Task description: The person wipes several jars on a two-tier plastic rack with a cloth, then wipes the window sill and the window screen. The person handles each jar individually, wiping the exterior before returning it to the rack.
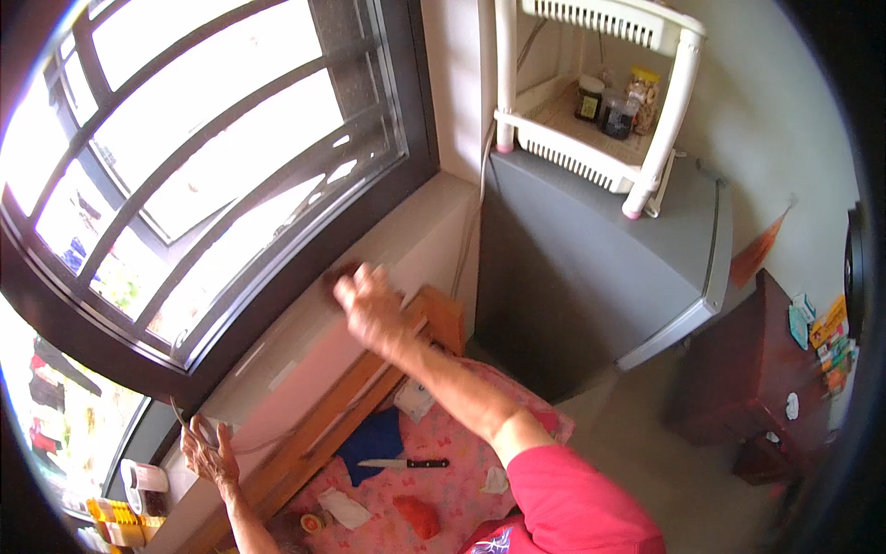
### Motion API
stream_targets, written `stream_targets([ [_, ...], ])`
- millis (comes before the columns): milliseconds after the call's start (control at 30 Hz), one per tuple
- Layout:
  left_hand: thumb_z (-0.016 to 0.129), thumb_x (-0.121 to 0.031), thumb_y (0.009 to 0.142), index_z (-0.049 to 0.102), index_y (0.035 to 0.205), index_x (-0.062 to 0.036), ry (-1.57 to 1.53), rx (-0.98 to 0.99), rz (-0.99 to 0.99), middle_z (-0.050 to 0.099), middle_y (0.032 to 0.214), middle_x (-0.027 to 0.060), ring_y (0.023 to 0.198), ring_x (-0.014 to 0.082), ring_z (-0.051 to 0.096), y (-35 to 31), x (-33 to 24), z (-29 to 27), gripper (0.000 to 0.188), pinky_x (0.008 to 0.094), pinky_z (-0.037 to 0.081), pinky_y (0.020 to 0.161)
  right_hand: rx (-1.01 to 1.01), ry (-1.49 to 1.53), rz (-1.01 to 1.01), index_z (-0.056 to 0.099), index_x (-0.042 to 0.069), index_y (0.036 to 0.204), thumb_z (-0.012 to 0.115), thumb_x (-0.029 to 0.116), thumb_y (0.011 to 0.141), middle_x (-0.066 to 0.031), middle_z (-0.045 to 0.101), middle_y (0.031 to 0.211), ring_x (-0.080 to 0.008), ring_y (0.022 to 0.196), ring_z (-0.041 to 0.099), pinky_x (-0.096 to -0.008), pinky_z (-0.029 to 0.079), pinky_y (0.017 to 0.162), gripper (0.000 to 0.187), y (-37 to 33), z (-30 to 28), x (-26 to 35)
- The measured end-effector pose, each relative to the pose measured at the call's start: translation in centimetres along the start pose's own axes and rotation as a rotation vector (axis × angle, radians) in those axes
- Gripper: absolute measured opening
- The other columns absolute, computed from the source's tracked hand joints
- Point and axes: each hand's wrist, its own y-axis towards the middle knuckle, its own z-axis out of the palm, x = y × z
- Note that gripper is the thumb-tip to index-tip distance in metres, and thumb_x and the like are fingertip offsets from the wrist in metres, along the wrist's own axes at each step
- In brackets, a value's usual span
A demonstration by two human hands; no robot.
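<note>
Grip: right hand [369, 303] fingers closed over a small dark thing [340, 273], kind unclear, pressed flat on the window sill [305, 355].
Brace: left hand [209, 454] fingers spread open at the sill's near end.
Advice: keep even pressure along the sill's window edge.

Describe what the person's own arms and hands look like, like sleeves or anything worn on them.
The right arm wears a short pink sleeve that ends above the elbow; the forearm and right hand are bare, with no glove, watch or ring that I can make out. The left hand and its forearm are bare too; no sleeve shows on that side.
</note>
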Motion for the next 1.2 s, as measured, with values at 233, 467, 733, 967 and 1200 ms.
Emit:
stream_targets([
  [233,0.054,-0.058,0.079,0.051,0.127,-0.0151,-0.093,0.028,-0.026,0.044,0.131,0.0109,0.124,0.0296,0.037,0.2,-0.1,-0.5,0.064,0.0467,0.029,0.097,0.457,0.874,-0.330,0.062,0.010,0.106,0.048,-0.010,0.067,-0.0122,0.061,0.095,-0.0258,0.097,0.056,-0.0360,0.048,0.084,0.047,-0.8,-2.6,5.0],
  [467,0.059,-0.057,0.075,0.054,0.123,-0.0131,-0.077,0.000,-0.050,0.045,0.129,0.0127,0.123,0.0299,0.037,-0.2,-0.7,-1.3,0.065,0.0458,0.028,0.098,-0.145,0.005,0.140,0.057,0.005,0.107,0.057,0.004,0.077,-0.0166,0.052,0.096,-0.0356,0.085,0.053,-0.0460,0.047,0.072,0.030,4.7,1.9,-3.5],
  [733,0.063,-0.061,0.071,0.041,0.133,-0.0119,-0.336,-0.026,-0.062,0.042,0.132,0.0149,0.123,0.0319,0.037,0.2,-1.1,-2.2,0.082,0.0462,0.026,0.101,0.349,0.300,-0.547,0.059,0.005,0.101,0.056,0.000,0.074,-0.0161,0.050,0.097,-0.0349,0.091,0.052,-0.0428,0.051,0.074,0.027,-1.2,-1.0,7.9],
  [967,0.070,-0.036,0.078,0.031,0.137,-0.0011,-0.951,-0.402,-0.218,0.033,0.135,0.0203,0.128,0.0345,0.029,6.6,-2.3,-6.7,0.079,0.0440,0.024,0.107,0.580,0.918,-0.227,0.057,0.000,0.105,0.055,-0.009,0.073,-0.0145,0.055,0.098,-0.0284,0.090,0.060,-0.0348,0.049,0.078,0.033,-1.0,-0.1,6.0],
  [1200,0.071,-0.023,0.076,0.022,0.141,0.0001,-0.694,-0.458,-0.328,0.023,0.138,0.0250,0.129,0.0416,0.024,10.9,-10.0,-10.2,0.085,0.0515,0.022,0.105,0.728,1.118,-0.001,0.061,-0.003,0.103,0.056,-0.009,0.078,-0.0112,0.063,0.099,-0.0212,0.096,0.063,-0.0309,0.050,0.083,0.026,-6.6,-6.9,4.4],
])
